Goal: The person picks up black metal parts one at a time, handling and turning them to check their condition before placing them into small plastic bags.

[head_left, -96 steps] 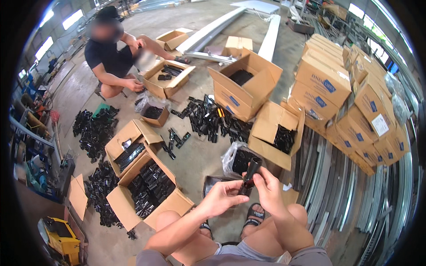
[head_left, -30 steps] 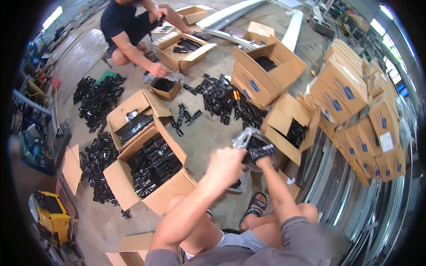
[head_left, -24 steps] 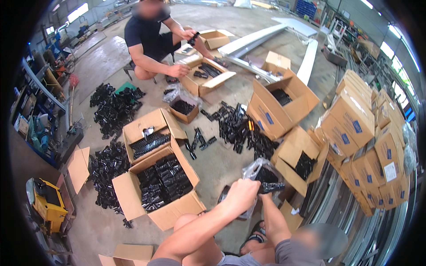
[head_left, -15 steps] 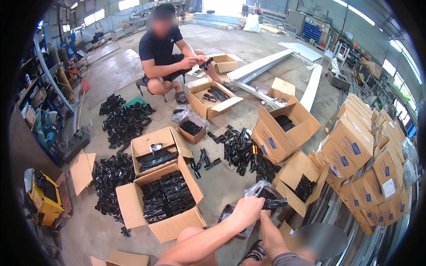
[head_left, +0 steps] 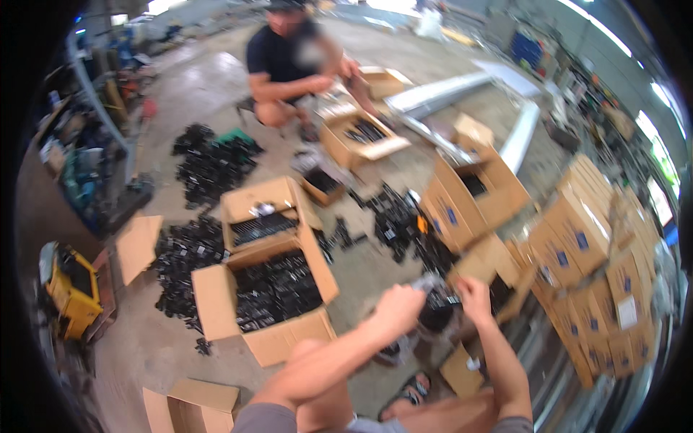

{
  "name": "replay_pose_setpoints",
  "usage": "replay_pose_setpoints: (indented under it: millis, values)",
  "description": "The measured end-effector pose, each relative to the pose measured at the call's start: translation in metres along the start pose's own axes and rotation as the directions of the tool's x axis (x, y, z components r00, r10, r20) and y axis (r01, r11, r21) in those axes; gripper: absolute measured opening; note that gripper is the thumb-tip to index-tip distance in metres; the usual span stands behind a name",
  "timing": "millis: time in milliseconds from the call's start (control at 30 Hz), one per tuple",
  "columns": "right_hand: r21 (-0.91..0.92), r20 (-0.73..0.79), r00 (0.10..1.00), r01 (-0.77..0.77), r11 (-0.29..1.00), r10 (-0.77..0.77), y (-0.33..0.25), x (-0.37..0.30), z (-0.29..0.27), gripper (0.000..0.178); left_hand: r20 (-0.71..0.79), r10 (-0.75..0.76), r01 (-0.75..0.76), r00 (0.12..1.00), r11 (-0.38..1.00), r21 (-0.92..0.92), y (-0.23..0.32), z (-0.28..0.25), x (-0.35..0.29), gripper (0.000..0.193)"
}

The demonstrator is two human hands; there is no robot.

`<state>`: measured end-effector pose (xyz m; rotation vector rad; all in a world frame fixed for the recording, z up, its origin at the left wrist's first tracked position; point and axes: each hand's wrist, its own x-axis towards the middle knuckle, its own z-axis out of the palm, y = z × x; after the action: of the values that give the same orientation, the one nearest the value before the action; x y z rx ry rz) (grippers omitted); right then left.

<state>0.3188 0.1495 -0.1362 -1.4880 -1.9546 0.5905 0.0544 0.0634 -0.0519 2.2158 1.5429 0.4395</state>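
Observation:
My left hand [head_left: 401,309] is closed, knuckles up, over a clear plastic bag of black parts. From beside its fingers a short black tubular fitting [head_left: 443,300] sticks out to the right, and the hand appears to grip it. Level with the fitting's far end is my right hand [head_left: 474,296], fingers pinched together. Blur hides whether it holds the fitting or something small. The clear plastic bag [head_left: 432,328] sits on the floor under both hands, with black pieces in it.
On the left, an open carton [head_left: 261,351] holds rows of black fittings, beside a loose heap [head_left: 186,270]. Another heap [head_left: 395,224] lies ahead. Open boxes [head_left: 451,216] and stacked cartons [head_left: 570,231] stand to the right. A seated co-worker [head_left: 278,72] works ahead.
My right hand has moved right and up, away from beneath my left hand. My left hand has risen slightly. The view has shifted, and the co-worker's hands have moved.

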Motion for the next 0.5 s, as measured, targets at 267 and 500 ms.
replay_pose_setpoints:
  millis: [267,500]
  values:
    - [-0.051,-0.147,0.941,0.300,0.952,-0.305,-0.145,-0.056,-0.072,0.012,-0.018,0.079,-0.078,0.997,0.997,0.029,0.015,0.001,-0.001,0.015]
    - [-0.207,-0.014,0.895,0.434,0.877,-0.446,-0.135,-0.060,-0.056,0.008,-0.004,0.100,-0.100,0.995,0.993,0.064,0.014,0.004,-0.002,0.024]
